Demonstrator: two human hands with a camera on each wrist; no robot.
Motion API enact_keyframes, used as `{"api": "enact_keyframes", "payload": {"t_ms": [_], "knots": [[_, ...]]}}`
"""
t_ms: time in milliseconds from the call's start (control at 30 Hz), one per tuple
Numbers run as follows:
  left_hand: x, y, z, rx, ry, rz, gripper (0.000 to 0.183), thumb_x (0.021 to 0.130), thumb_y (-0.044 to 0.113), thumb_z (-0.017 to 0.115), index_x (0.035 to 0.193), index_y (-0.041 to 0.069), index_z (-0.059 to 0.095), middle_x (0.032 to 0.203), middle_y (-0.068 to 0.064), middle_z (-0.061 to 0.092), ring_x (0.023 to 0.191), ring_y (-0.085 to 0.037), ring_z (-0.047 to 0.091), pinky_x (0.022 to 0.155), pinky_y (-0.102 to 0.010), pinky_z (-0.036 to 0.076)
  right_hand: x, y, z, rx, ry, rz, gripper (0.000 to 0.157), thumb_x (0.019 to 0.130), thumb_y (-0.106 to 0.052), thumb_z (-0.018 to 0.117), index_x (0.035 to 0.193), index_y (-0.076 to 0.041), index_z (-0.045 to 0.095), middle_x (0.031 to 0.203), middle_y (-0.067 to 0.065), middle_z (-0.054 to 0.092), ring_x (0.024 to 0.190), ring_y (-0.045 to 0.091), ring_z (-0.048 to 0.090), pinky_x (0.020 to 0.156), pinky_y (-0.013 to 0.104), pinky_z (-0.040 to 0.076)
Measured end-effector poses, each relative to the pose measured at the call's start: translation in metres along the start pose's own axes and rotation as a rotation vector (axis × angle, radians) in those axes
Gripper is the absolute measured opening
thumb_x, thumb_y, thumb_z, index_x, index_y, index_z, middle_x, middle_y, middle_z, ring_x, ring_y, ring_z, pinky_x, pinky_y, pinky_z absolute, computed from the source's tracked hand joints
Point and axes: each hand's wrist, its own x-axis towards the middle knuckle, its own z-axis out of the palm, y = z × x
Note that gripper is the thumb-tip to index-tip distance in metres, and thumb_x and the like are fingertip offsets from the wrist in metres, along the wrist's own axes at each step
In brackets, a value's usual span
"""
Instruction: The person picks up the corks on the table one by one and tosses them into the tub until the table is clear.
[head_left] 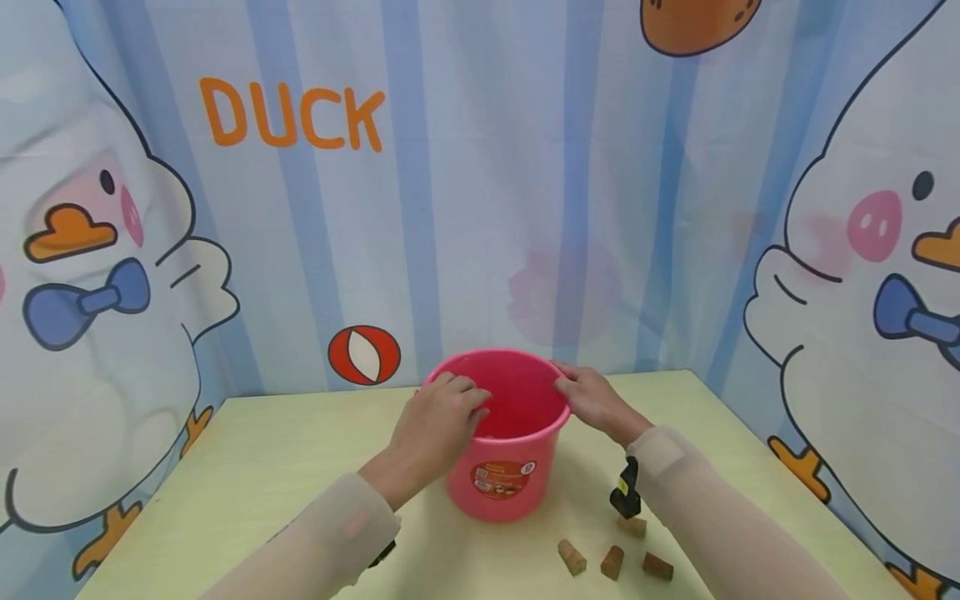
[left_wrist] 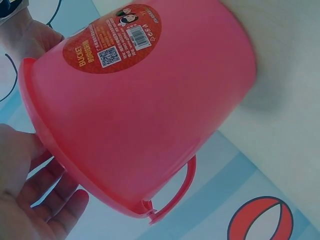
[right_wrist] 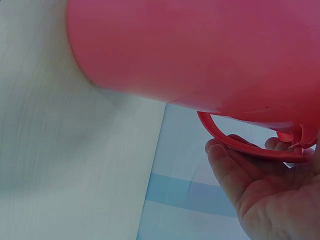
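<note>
A pink plastic bucket (head_left: 501,450) is between my hands at the table's middle, mouth up, with a red oval label facing me. My left hand (head_left: 438,421) is at its front-left rim, fingers loosely spread over the mouth; in the left wrist view those fingers (left_wrist: 67,215) show past the rim. With the right hand (head_left: 596,400) I grip the right rim, thumb over the edge. The right wrist view has its fingers (right_wrist: 230,170) under the curved red handle (right_wrist: 227,142), which hangs at the bucket's side. The bucket's inner floor is mostly hidden.
Several brown corks (head_left: 572,557) lie on the pale yellow table (head_left: 315,467), in front of the bucket and near my right forearm. Behind the table hangs a blue-striped curtain (head_left: 480,208) printed with ducks, a ball and the word DUCK.
</note>
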Motion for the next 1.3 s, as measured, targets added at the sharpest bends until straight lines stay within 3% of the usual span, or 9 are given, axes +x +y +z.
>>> {"api": "enact_keyframes", "payload": {"t_ms": [433, 700, 933, 1300], "knots": [[-0.006, -0.006, -0.006, -0.082, 0.137, -0.012, 0.029, 0.094, 0.023, 0.076, 0.12, 0.011, 0.075, 0.111, -0.004, 0.073, 0.103, -0.023, 0.067, 0.083, -0.037, 0.062, -0.001, 0.0, -0.001, 0.001, -0.005, -0.006, 0.054, 0.106, -0.02, 0.039, 0.159, -0.007, 0.036, 0.112, 0.012, 0.074, 0.094, 0.027, 0.071, 0.089, 0.039, 0.059], [-0.011, -0.013, -0.008, -0.09, 0.17, -0.036, 0.029, 0.096, 0.024, 0.072, 0.121, 0.01, 0.074, 0.112, -0.004, 0.073, 0.102, -0.024, 0.066, 0.082, -0.038, 0.062, -0.001, -0.001, 0.0, -0.005, 0.0, 0.012, 0.055, 0.107, -0.021, 0.04, 0.16, -0.007, 0.035, 0.118, 0.013, 0.073, 0.098, 0.028, 0.07, 0.089, 0.039, 0.059], [-0.017, -0.022, -0.008, -0.134, 0.208, -0.106, 0.036, 0.097, 0.024, 0.07, 0.128, 0.007, 0.07, 0.119, -0.009, 0.071, 0.107, -0.028, 0.066, 0.081, -0.042, 0.062, -0.001, -0.001, 0.0, -0.009, 0.003, 0.01, 0.055, 0.107, -0.021, 0.04, 0.16, -0.007, 0.035, 0.116, 0.013, 0.073, 0.096, 0.028, 0.07, 0.087, 0.038, 0.06], [-0.017, -0.034, 0.001, -0.336, 0.153, -0.295, 0.045, 0.103, 0.03, 0.061, 0.14, 0.006, 0.059, 0.13, -0.01, 0.066, 0.116, -0.029, 0.061, 0.083, -0.045, 0.062, 0.0, 0.001, -0.001, 0.007, -0.01, -0.012, 0.053, 0.105, -0.018, 0.039, 0.158, -0.008, 0.04, 0.114, 0.011, 0.074, 0.094, 0.024, 0.071, 0.088, 0.039, 0.059]]}}
